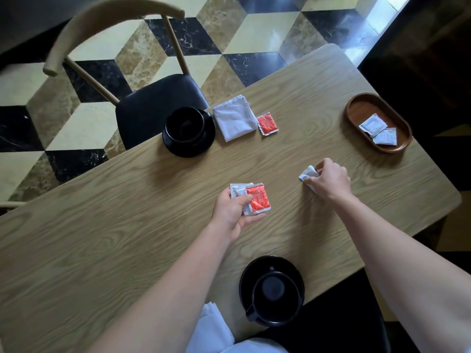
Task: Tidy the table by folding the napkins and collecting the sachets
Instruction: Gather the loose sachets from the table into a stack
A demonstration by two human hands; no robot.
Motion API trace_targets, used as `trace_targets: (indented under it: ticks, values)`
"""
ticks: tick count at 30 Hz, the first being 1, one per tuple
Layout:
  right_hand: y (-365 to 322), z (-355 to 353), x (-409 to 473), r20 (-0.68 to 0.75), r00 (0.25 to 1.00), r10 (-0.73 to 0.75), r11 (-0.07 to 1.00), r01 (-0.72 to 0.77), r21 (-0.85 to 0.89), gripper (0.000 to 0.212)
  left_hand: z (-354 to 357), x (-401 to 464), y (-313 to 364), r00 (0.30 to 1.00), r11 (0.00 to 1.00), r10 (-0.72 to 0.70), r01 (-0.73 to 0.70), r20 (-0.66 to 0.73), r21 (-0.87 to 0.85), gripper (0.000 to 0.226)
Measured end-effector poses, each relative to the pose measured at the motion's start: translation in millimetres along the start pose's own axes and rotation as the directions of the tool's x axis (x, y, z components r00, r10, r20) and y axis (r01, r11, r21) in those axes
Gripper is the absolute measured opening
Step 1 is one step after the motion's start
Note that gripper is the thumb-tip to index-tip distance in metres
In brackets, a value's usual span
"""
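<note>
On the light wooden table [127,238]: left hand [233,215] pinching a red foil sachet [258,200] stacked on a white paper sachet [238,191]; right hand [330,179] pinching a white sachet [307,173] against the tabletop. Far side: folded white napkin [234,121], second red sachet [267,123]. Oval wooden tray [356,110] holding two white sachets [379,129].

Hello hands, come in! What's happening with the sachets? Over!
Left hand holds red sachet plus white ones. Right hand pinches white sachet. One red packet left by folded napkin. Wooden tray unobstructed.
</note>
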State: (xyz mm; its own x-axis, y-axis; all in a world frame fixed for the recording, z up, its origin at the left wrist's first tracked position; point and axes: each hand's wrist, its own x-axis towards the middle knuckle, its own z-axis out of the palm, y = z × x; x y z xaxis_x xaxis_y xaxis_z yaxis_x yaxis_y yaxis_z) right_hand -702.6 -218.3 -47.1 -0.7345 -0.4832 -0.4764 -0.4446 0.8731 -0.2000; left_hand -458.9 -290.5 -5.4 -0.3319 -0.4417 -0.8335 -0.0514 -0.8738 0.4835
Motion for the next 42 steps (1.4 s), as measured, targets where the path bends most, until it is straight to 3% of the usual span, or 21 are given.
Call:
trace_targets:
  ticks: [3, 5, 8, 11, 16, 20, 24, 26, 28, 32, 38, 40, 42]
  values:
    - [-1.9, -4.0, -2.9, 0.1, 0.994, -0.032, 0.998, 0.027, 0.051, 0.025, -0.9, 2.6, 2.3, 1.0, 1.0, 0.021, -0.021, -0.001, -0.013, 0.029]
    - [-10.0, -6.5, -10.6, 0.182, 0.98, -0.082, 0.97, 0.037, 0.241, 0.028, -0.6, 3.8, 4.1, 0.999, 0.999, 0.032, -0.032, -0.01, -0.008, 0.028]
    - [-32.9, -7.2, -33.9, 0.329, 0.922, -0.206, 0.799, -0.036, 0.6, 0.032, 0.8, 7.0, 8.1, 0.999, 0.999, 0.049, -0.049, -0.022, -0.001, 0.026]
    - [-53.2, -6.7, -57.8, 0.425, 0.848, -0.316, 0.685, -0.105, 0.721, 0.028, 4.1, 8.7, 13.7, 0.998, 0.998, 0.065, -0.065, -0.021, -0.006, 0.025]
    - [-73.2, 6.3, -69.1, 0.394, 0.859, -0.327, 0.654, -0.095, 0.751, 0.023, 9.6, 9.3, 24.9, 0.997, 0.997, 0.078, -0.078, 0.004, -0.012, 0.029]
    - [-76.7, 13.8, -66.1, 0.374, 0.882, -0.285, 0.605, -0.137, 0.784, 0.031, 7.5, 11.0, 31.5, 0.997, 0.998, 0.066, -0.067, 0.025, 0.007, 0.036]
    - [-77.6, 15.7, -54.6, 0.38, 0.881, -0.281, 0.671, -0.103, 0.734, 0.028, 13.9, 17.0, 34.6, 0.998, 0.999, 0.048, -0.047, -0.034, 0.016, 0.04]
    - [-83.1, 14.0, -35.3, 0.366, 0.904, -0.22, 0.673, -0.132, 0.728, 0.023, 14.5, 24.2, 38.1, 0.995, 0.999, 0.037, -0.036, -0.095, 0.013, 0.037]
    - [-90.4, 9.4, -3.6, 0.24, 0.966, -0.095, 0.673, -0.116, 0.731, 0.02, 15.1, 32.8, 46.3, 0.99, 1.0, 0.027, -0.027, -0.135, -0.002, 0.035]
    - [-118.0, 0.8, 53.3, -0.008, 1.0, -0.001, 0.863, 0.005, 0.505, 0.031, 15.7, 42.8, 61.5, 0.983, 0.998, 0.043, -0.05, -0.176, -0.032, 0.037]
    - [-147.2, 14.6, 87.9, -0.048, 0.999, 0.026, 0.967, -0.013, 0.254, 0.049, 8.1, 37.4, 71.2, 0.98, 0.994, 0.08, -0.092, -0.181, -0.061, 0.035]
    - [-147.9, 17.5, 88.5, -0.014, 0.998, 0.068, 0.954, -0.061, 0.294, 0.042, 2.0, 31.9, 72.5, 0.98, 0.992, 0.097, -0.109, -0.175, -0.06, 0.036]
    - [-144.1, 15.5, 80.6, 0.039, 0.993, 0.108, 0.874, -0.114, 0.473, 0.024, -4.4, 25.2, 71.6, 0.977, 0.991, 0.119, -0.129, -0.177, -0.046, 0.035]
